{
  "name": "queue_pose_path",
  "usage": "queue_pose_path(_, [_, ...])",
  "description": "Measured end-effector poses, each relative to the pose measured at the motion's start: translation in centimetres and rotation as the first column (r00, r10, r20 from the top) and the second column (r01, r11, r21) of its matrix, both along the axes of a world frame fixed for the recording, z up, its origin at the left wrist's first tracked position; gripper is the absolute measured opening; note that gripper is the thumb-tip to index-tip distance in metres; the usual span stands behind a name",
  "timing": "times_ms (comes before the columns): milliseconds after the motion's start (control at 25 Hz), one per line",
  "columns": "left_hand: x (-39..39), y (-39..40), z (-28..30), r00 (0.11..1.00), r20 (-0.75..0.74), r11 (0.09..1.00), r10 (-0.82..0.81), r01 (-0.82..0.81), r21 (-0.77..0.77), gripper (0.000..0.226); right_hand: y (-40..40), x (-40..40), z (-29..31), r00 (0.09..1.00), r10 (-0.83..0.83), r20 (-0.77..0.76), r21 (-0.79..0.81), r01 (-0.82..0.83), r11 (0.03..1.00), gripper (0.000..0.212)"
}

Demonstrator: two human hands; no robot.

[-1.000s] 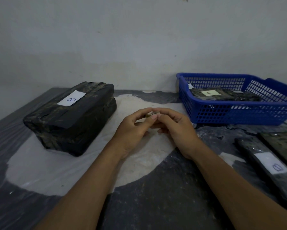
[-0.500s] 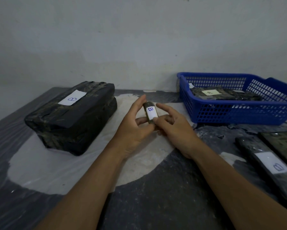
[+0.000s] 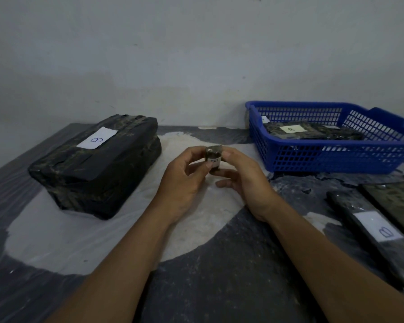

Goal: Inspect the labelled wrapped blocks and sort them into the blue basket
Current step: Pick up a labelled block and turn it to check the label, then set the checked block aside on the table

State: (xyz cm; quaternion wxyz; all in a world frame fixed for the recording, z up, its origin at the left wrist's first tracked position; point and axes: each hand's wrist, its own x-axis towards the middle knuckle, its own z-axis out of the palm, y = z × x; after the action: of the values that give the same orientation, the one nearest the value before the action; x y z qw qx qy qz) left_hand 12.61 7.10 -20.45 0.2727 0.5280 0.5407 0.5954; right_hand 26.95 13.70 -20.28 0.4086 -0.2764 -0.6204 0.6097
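- My left hand [image 3: 184,180] and right hand [image 3: 240,180] meet above the middle of the table [image 3: 219,276], both pinching one small wrapped block [image 3: 213,157] between thumb and fingertips.
- The small block is upright, clear of the table, its white label facing me; the writing is too small to read.
- A large wrapped block [image 3: 96,166] with a "B" label lies on the pale patch to my left, well apart from my hands.
- The blue basket [image 3: 331,157] sits at the back right against the wall [image 3: 196,54], with flat wrapped packs [image 3: 296,134] inside, one labelled "B".
- A long wrapped block [image 3: 369,234] marked "B" lies at the right edge, another dark pack beside it.
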Motion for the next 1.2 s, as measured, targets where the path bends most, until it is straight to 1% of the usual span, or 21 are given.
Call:
queue_pose_path(80, [0.1, -0.1, 0.0, 0.999, -0.048, 1.000, -0.007, 0.007, -0.002, 0.024, 0.0, 0.1, 0.1, 1.000, 0.004, -0.025, -0.010, -0.004, 1.000, 0.037])
queue_pose_path(200, [0.2, -0.2, 0.1, 0.997, -0.081, 1.000, -0.013, 0.014, 0.008, 0.026, -0.3, 0.2, 0.1, 0.999, -0.031, -0.011, 0.030, 0.031, 0.999, 0.033])
queue_pose_path(400, [0.4, -0.5, 0.3, 0.999, 0.011, 0.999, -0.046, 0.046, 0.008, 0.016, -0.5, 0.2, 0.2, 0.998, -0.056, -0.035, 0.032, 0.057, 0.998, 0.029])
queue_pose_path(600, [0.0, -0.2, 0.0, 0.999, -0.042, 1.000, 0.002, -0.002, 0.002, 0.012, -0.5, 0.1, 0.1, 0.999, -0.053, 0.008, 0.058, 0.053, 0.997, 0.023])
queue_pose_path(640, [-0.1, 0.0, -0.1, 1.000, -0.020, 1.000, 0.014, -0.013, 0.005, 0.012, -0.5, 0.1, 0.1, 0.999, -0.039, 0.015, 0.058, 0.038, 0.998, 0.025])
queue_pose_path(680, [0.0, 0.0, 0.0, 0.998, 0.048, 0.999, 0.034, -0.033, -0.004, 0.012, -0.5, 0.1, 0.0, 0.999, -0.036, 0.037, 0.082, 0.032, 0.996, 0.027])
queue_pose_path(720, [0.2, 0.0, 0.1, 0.988, 0.146, 0.998, 0.055, -0.050, -0.033, 0.015, -0.5, 0.1, -0.1, 0.994, -0.060, 0.089, 0.155, 0.046, 0.987, 0.032])
queue_pose_path(760, [0.4, 0.0, 0.3, 0.971, 0.226, 0.995, 0.079, -0.064, -0.072, 0.021, -0.6, 0.0, -0.3, 0.980, -0.117, 0.159, 0.261, 0.073, 0.962, 0.039])
queue_pose_path(800, [0.5, 0.1, 0.4, 0.961, 0.255, 0.991, 0.110, -0.087, -0.102, 0.027, -0.7, -0.1, -0.5, 0.959, -0.183, 0.218, 0.365, 0.094, 0.926, 0.047])
queue_pose_path(840, [0.5, 0.1, 0.5, 0.961, 0.234, 0.985, 0.148, -0.122, -0.121, 0.032, -0.8, -0.3, -0.8, 0.938, -0.242, 0.248, 0.446, 0.111, 0.888, 0.053])
queue_pose_path(880, [0.5, 0.2, 0.5, 0.964, 0.193, 0.978, 0.186, -0.163, -0.129, 0.035, -1.0, -0.5, -0.9, 0.925, -0.285, 0.251, 0.493, 0.131, 0.860, 0.058])
queue_pose_path(1000, [0.5, 0.5, 0.3, 0.953, 0.092, 0.953, 0.289, -0.277, -0.118, 0.041, -1.5, -0.4, -0.7, 0.914, -0.331, 0.233, 0.508, 0.176, 0.843, 0.061])
queue_pose_path(1120, [0.4, 0.9, -0.2, 0.950, -0.018, 0.945, 0.312, -0.312, -0.102, 0.043, -2.2, -0.2, -0.3, 0.887, -0.353, 0.298, 0.549, 0.143, 0.824, 0.051])
queue_pose_path(1200, [0.6, 0.8, -0.1, 0.950, -0.029, 0.944, 0.312, -0.314, -0.100, 0.042, -2.8, -0.6, -0.2, 0.850, -0.420, 0.318, 0.618, 0.150, 0.772, 0.041])
